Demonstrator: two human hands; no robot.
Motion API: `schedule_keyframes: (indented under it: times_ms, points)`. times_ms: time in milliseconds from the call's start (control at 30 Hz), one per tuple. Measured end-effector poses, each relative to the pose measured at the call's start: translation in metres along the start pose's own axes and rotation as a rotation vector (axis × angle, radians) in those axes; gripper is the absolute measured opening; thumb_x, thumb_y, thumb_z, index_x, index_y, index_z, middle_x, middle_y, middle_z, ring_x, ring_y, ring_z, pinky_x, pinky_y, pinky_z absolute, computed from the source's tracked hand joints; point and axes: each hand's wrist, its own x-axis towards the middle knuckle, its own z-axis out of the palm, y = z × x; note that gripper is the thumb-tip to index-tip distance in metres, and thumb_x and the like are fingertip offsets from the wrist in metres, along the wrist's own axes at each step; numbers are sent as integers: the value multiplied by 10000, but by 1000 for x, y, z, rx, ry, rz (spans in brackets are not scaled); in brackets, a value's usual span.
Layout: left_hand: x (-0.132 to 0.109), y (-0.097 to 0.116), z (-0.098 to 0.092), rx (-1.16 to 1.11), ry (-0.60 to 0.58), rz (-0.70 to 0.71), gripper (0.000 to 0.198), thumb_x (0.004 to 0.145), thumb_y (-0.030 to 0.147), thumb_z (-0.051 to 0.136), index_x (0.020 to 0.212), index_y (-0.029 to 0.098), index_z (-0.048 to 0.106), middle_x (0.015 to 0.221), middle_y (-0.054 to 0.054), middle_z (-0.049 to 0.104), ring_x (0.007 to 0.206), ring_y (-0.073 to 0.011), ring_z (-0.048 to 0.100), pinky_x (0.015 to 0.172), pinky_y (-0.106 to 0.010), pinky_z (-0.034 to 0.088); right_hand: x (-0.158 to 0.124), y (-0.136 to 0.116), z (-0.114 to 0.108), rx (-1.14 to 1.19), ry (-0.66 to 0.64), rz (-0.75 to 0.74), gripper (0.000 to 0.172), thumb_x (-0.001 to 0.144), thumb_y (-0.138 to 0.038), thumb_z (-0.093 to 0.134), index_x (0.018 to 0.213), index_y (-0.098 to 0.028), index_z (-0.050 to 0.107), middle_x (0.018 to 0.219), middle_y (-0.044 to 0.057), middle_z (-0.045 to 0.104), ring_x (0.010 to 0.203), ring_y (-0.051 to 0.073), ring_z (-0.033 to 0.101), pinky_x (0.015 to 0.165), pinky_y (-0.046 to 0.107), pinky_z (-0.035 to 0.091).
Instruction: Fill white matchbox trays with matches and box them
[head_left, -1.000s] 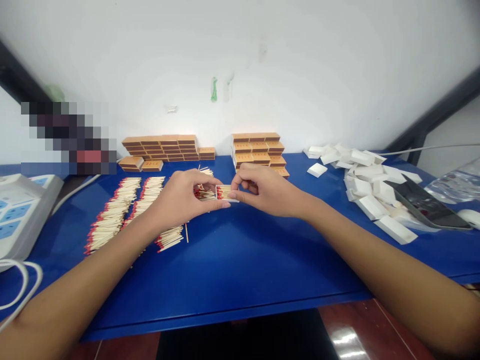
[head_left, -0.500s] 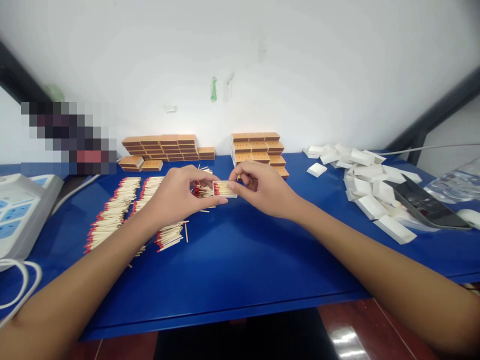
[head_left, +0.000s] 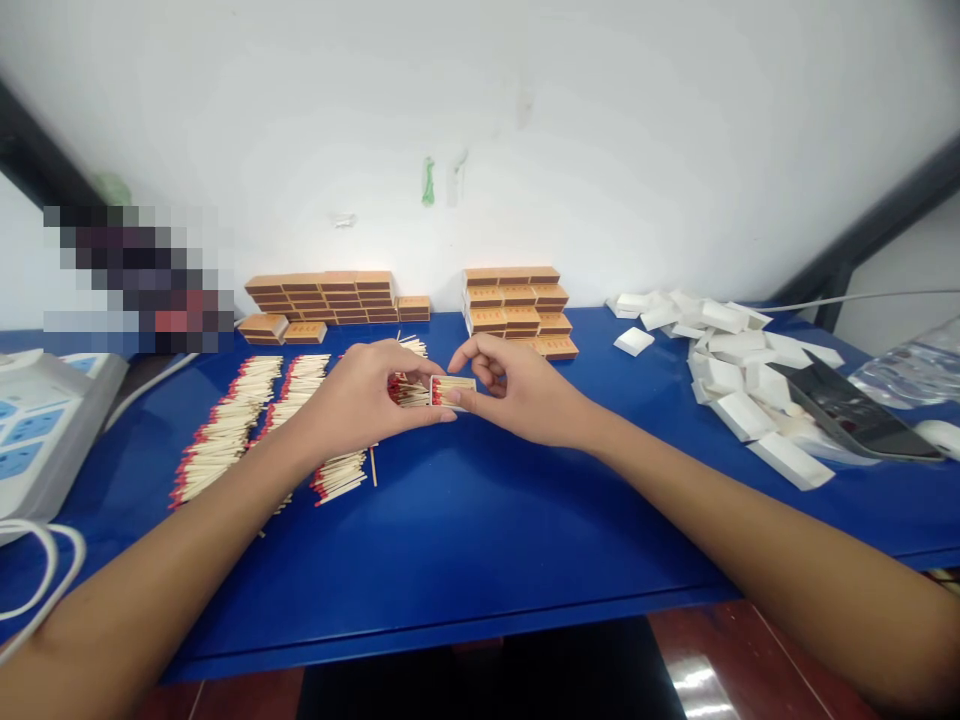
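A small open matchbox tray (head_left: 452,390) full of red-tipped matches is held between both hands above the blue table (head_left: 480,540). My left hand (head_left: 360,398) pinches its left end with thumb and fingers. My right hand (head_left: 517,390) grips the right end, fingers curled, index finger raised over the tray. Loose matches (head_left: 409,388) lie just behind the left hand. Rows of red-tipped matches (head_left: 225,425) are laid out to the left.
Two stacks of orange matchboxes (head_left: 330,297) (head_left: 517,300) stand against the white wall. A heap of white empty trays (head_left: 739,370) lies at right with a dark calculator-like device (head_left: 847,410). A white power strip (head_left: 37,420) and cable sit at far left.
Both hands shifted the tray slightly: it rose a little, then came back down and right. The right index finger has lifted off the tray's top.
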Motion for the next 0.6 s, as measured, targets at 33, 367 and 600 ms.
schedule_keyframes:
  times_ms: [33, 367, 600]
  points:
    - [0, 0, 0, -1, -1, -1, 417, 814, 595, 852, 1068, 264, 846, 934, -32, 799, 797, -208, 678, 691, -326, 455, 0, 0, 0, 7, -6, 4, 223, 936, -352, 746, 1075, -209, 645, 701, -86, 409, 605, 110, 373, 584, 294, 293]
    - [0, -3, -1, 7, 15, -10, 406, 806, 595, 869, 1046, 269, 848, 915, -20, 804, 788, -203, 681, 681, -316, 463, 2, 1, -2, 26, 23, 10, 203, 954, -336, 729, 1074, -197, 645, 717, -78, 419, 629, 116, 390, 613, 296, 318]
    - [3, -15, -12, 106, 123, -47, 468, 785, 634, 867, 1075, 267, 842, 917, -31, 813, 843, -231, 721, 755, -340, 508, 3, 8, 3, -141, 180, -84, 73, 990, -270, 652, 984, -198, 642, 737, -48, 472, 655, 131, 432, 656, 305, 340]
